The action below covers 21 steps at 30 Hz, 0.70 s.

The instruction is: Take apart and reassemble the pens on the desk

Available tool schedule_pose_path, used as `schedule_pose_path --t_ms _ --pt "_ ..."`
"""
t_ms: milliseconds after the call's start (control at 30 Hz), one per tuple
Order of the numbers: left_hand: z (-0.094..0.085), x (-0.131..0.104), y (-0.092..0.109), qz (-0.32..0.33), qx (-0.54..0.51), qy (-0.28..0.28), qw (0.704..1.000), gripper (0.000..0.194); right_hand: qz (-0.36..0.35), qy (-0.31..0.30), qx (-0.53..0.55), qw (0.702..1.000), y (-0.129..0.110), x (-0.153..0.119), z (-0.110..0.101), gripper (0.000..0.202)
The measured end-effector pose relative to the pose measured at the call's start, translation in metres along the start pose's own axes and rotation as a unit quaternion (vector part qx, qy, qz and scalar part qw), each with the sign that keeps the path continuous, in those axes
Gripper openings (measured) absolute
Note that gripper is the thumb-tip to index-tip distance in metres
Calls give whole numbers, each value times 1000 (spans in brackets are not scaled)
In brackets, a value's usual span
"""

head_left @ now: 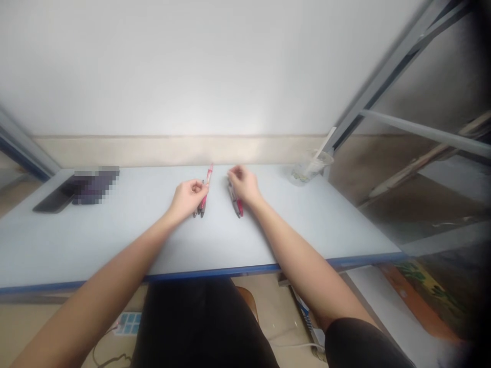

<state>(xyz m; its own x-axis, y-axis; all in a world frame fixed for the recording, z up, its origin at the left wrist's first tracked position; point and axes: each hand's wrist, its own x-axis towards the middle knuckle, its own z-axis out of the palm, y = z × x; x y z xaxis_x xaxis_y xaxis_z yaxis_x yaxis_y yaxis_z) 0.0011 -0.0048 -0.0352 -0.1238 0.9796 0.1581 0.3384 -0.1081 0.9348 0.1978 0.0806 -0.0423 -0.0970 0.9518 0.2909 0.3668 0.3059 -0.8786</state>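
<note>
Just left of the desk's middle, my left hand pinches a red pen between thumb and fingertips, its pink end pointing up toward the wall. Below those fingers lie other pens with dark tips, partly covered by the hand. My right hand is closed, fingertips bent together, above a second group of pens. A grey pen and a red pen show from under it, their upper parts hidden. Whatever is between the right fingertips cannot be made out.
The pale desk has a blue front edge and meets a white wall. At back left lie a black phone and a dark blurred-out object. A clear plastic cup with a white straw stands at back right, beside the metal frame.
</note>
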Motion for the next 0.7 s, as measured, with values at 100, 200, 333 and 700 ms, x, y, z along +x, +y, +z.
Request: schedule_pose_path --t_ms 100,200,333,700 --pt "-1 1 -5 -6 -33 -32 999 23 -43 -51 -171 983 2 1 -6 11" --pt "-3 0 -6 1 -43 -38 998 22 -62 -56 -235 968 -5 -5 -16 17" --pt "-9 1 -3 -6 -47 -15 999 20 19 -105 -291 951 -23 -20 -34 36" --pt "-16 0 1 1 -12 -12 1000 15 33 -162 -313 935 -32 -31 -27 41"
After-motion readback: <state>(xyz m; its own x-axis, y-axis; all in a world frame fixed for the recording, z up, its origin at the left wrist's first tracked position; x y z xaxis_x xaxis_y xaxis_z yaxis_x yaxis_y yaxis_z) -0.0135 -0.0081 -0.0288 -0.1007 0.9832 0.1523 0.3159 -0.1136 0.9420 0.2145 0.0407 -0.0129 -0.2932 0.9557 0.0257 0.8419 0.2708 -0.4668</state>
